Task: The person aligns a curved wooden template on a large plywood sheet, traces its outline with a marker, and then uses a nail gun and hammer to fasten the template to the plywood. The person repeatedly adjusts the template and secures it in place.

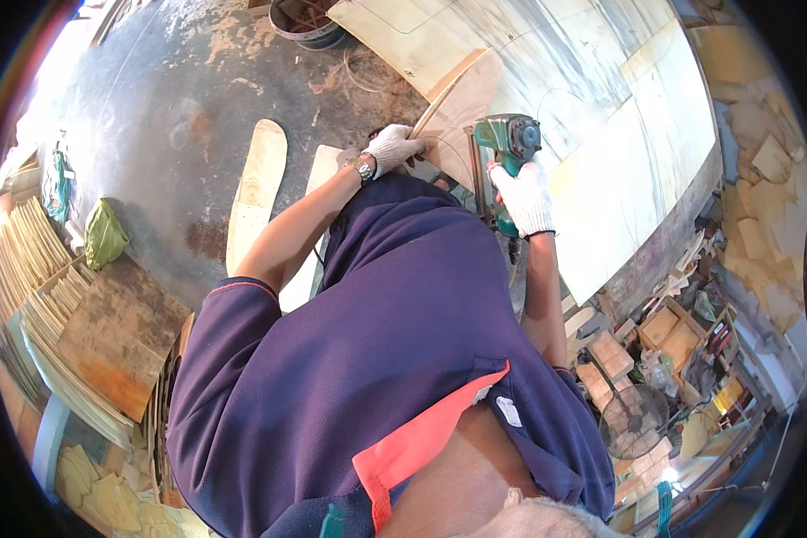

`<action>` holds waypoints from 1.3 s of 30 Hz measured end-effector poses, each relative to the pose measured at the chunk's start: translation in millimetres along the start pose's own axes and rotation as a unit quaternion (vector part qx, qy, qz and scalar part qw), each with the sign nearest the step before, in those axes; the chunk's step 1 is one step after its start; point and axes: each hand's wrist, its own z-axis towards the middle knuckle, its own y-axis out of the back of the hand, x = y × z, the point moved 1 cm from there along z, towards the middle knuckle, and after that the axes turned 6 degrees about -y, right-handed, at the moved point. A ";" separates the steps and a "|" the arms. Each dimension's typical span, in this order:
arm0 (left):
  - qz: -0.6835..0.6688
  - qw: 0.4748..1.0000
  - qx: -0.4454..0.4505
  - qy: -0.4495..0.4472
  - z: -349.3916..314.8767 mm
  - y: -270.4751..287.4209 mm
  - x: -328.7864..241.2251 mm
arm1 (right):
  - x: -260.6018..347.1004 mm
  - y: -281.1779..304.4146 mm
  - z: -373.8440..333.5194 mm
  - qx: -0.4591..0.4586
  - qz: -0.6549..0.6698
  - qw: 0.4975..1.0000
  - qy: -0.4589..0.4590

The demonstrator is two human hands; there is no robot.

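Observation:
My right hand [524, 199], in a white knit glove, is wrapped around the handle of a green nail gun [502, 136]. The tool's long dark magazine points down toward me, beside the dark cloth of my clothing. My left hand [392, 150], also gloved and with a watch on the wrist, closes on the near end of a curved-edged wooden board [464, 100]. Its fingertips are partly hidden behind the board's edge. The board lies against a large pale panel [619, 170], just left of the nail gun.
Long rounded wooden pieces [258, 184] lie on the stained floor [179, 99] to my left. A bucket [307, 25] stands at the far side. Stacked thin boards [36, 260] and a green bag [106, 235] are far left. A fan [635, 420] and wooden crates [672, 334] clutter the lower right.

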 end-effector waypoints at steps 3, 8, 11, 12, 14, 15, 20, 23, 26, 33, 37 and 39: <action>0.006 1.000 0.008 -0.005 -0.2 0.9 -2.9 | -4.6 1.8 -4.0 -0.021 -0.044 0.999 0.024; 0.024 1.000 0.013 0.008 -2.3 2.5 -7.6 | -2.3 4.9 -15.4 -0.030 -0.017 0.999 0.012; 0.056 0.998 -0.005 -0.020 -4.2 1.5 -4.4 | -6.1 18.7 -31.3 0.025 0.077 0.992 -0.092; 0.046 0.999 0.007 -0.013 -5.0 3.9 -1.8 | -7.2 24.6 -36.5 0.028 0.138 0.985 -0.096; 0.045 0.998 0.036 -0.032 -4.3 5.5 -0.6 | -11.3 33.1 -45.9 -0.032 0.144 0.982 -0.117; 0.030 0.999 0.020 -0.025 -5.7 5.9 -0.5 | -15.7 37.3 -49.4 -0.025 0.160 0.974 -0.157; 0.038 0.996 -0.052 -0.055 -10.0 -7.4 -26.8 | -47.4 57.0 -62.6 -0.183 0.144 0.965 -0.122; 0.090 0.987 -0.076 -0.110 -20.9 -25.1 -50.7 | -72.1 64.8 -70.4 -0.214 0.151 0.948 -0.181; 0.121 0.978 -0.127 -0.113 -29.1 -39.9 -76.5 | -97.5 73.8 -87.0 -0.204 0.251 0.919 -0.228; 0.025 0.977 -0.152 -0.150 -28.9 -89.7 -106.1 | -168.7 99.1 -109.6 -0.224 0.296 0.882 -0.289; -0.012 0.983 -0.143 -0.111 -7.2 -126.1 -109.7 | -200.9 112.8 -107.6 -0.289 0.303 0.876 -0.239; -0.071 0.986 -0.103 -0.113 12.8 -144.0 -118.3 | -208.9 123.6 -100.4 -0.277 0.270 0.898 -0.208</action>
